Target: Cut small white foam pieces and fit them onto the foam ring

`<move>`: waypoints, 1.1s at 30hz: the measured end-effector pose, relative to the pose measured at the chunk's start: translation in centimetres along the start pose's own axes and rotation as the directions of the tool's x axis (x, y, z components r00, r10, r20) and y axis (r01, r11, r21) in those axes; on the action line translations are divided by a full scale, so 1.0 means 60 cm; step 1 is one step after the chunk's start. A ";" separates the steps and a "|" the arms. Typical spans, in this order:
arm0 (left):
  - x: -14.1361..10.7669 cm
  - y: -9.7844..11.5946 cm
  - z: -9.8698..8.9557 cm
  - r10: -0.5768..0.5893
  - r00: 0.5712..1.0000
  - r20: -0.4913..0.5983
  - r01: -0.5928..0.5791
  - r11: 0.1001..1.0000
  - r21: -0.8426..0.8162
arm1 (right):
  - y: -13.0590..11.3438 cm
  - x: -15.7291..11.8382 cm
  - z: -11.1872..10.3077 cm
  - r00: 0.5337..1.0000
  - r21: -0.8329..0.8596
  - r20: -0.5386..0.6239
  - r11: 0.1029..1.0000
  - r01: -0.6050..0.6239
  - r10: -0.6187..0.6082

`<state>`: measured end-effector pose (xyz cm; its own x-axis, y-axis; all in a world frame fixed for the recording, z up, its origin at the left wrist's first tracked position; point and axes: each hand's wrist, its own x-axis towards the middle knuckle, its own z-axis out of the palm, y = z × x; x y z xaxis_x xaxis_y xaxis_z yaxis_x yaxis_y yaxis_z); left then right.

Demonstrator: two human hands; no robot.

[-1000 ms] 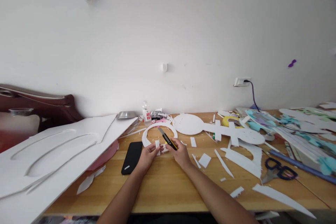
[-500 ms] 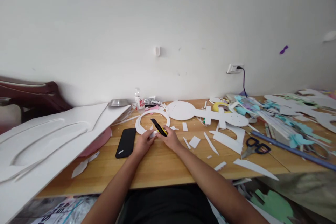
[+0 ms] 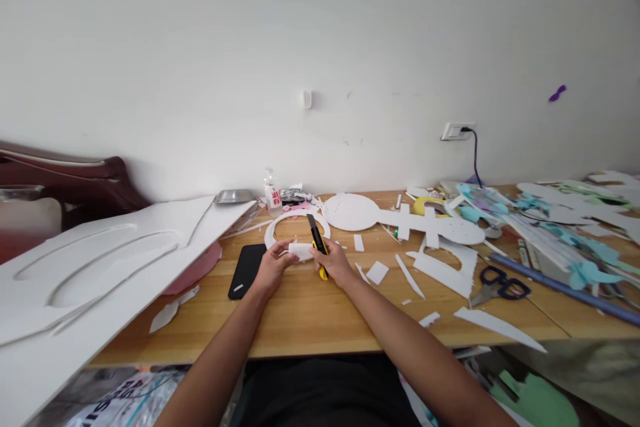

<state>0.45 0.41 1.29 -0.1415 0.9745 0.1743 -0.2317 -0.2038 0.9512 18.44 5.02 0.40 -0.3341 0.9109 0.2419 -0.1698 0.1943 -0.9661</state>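
My left hand [image 3: 273, 268] pinches one end of a small white foam piece [image 3: 300, 251]. The fingertips of my right hand [image 3: 336, 263] touch the piece's other end, while that hand also grips a yellow and black utility knife [image 3: 318, 240], blade end pointing up and away. Just behind both hands lies a white foam ring [image 3: 271, 230] on the wooden table [image 3: 300, 333]. A black phone [image 3: 245, 272] rests left of my left hand. Behind and right of my right hand is a white foam oval [image 3: 351, 212] joined to a strip with crosspieces.
Scissors [image 3: 503, 282], foam scraps [image 3: 377, 272] and a blue tube [image 3: 565, 288] lie to the right. A large white foam board [image 3: 125, 273] overhangs the left side. A bottle [image 3: 273, 193] and a metal dish [image 3: 234, 196] stand at the back.
The knife has turned more upright in my right hand. The small white piece now shows between my hands, which sit slightly farther apart. The whole view has shifted a little.
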 end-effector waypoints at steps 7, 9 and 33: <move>-0.010 0.011 0.010 0.024 0.997 0.079 -0.026 0.999 0.026 | -0.003 -0.001 0.001 0.990 0.177 0.083 0.976 -0.127 0.114; -0.011 0.010 0.009 0.003 0.993 0.117 -0.006 1.000 0.021 | -0.005 -0.004 0.002 0.978 0.199 0.145 0.964 -0.177 0.150; 0.013 -0.010 0.040 -0.042 0.999 -0.008 0.036 0.931 -0.364 | 0.015 -0.003 0.029 1.000 -0.049 0.002 0.999 0.014 -0.014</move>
<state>2.79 1.49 1.44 -0.1395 0.9813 0.1322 -0.5711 -0.1889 0.7989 16.72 4.41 -0.35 -0.3334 0.9074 0.2557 -0.1290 0.2247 -0.9658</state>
